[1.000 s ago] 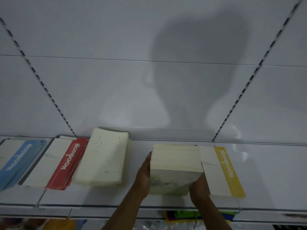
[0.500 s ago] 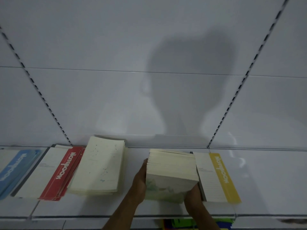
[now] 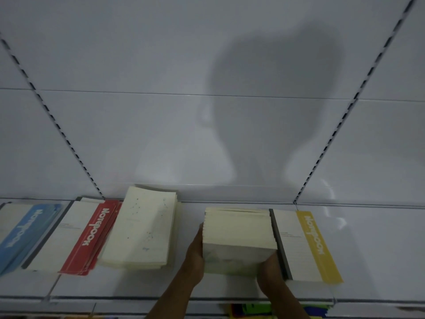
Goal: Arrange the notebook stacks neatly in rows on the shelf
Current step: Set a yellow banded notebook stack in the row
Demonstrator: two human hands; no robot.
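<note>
A thick cream notebook stack stands tilted on the white shelf, its page edges facing me. My left hand grips its left side and my right hand grips its lower right corner. It touches the yellow-band notebook stack on its right. Left of it lie a cream dotted stack, a red-band stack and a blue-band stack.
The white back panel rises behind the shelf, with slotted uprights at left and right. A bare gap of shelf lies between the cream dotted stack and my left hand. Coloured items show under the shelf's front edge.
The view has shifted slightly. Both hands keep hold of the cream stack, which has settled a little lower and closer against the yellow-band stack.
</note>
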